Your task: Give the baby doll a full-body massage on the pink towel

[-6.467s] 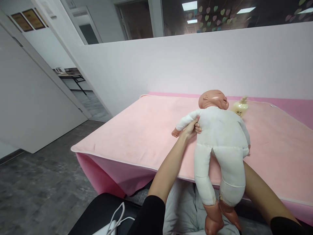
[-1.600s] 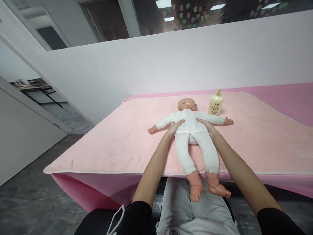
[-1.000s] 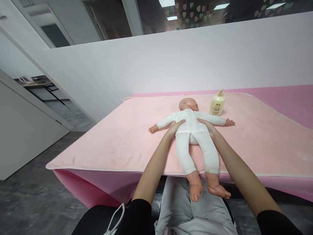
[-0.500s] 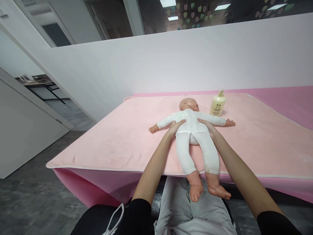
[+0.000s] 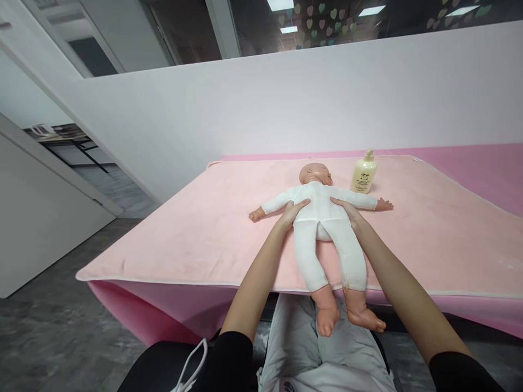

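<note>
A baby doll (image 5: 321, 209) with a white cloth body lies face down on a pink mat (image 5: 196, 234). Its head is turned to the right and its arms are spread out. Both feet hang past the mat's near edge, above my lap. My left hand (image 5: 292, 212) grips the left side of the doll's torso, the thumb across its back. On the opposite side my right hand (image 5: 346, 209) does the same, its thumb pointing inward. The other fingers of both hands are hidden at the doll's sides.
A pale yellow pump bottle (image 5: 363, 174) stands on the mat beyond the doll's right arm. Behind the table rises a white wall (image 5: 261, 109). A white door (image 5: 44, 218) is at the left, and a white cord (image 5: 192, 370) hangs near my left sleeve.
</note>
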The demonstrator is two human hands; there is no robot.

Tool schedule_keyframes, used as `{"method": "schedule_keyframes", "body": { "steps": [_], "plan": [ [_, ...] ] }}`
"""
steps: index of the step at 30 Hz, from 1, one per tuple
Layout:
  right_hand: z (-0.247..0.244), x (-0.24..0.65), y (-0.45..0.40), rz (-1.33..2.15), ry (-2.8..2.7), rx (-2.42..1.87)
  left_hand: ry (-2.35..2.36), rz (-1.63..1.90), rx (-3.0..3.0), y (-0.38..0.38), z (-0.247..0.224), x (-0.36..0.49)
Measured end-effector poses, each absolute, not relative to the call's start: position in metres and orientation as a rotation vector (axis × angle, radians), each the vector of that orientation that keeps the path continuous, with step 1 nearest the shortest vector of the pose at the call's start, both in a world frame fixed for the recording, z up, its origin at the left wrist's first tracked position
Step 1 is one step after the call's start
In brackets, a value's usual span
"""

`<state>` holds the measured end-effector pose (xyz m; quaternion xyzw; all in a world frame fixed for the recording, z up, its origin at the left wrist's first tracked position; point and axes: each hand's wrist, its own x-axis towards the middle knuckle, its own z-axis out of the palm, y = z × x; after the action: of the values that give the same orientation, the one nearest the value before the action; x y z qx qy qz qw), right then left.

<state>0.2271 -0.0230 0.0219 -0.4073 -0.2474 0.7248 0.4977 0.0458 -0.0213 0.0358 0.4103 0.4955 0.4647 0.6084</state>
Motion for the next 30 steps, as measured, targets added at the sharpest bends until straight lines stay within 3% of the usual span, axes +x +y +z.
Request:
{"method": "schedule_keyframes", "body": {
  "steps": [30],
  "plan": [
    [0.023, 0.227, -0.024, 1.758, -0.604, -0.977, 1.063, 1.073, 1.015, -0.013, 0.025, 0.044]
  ]
}}
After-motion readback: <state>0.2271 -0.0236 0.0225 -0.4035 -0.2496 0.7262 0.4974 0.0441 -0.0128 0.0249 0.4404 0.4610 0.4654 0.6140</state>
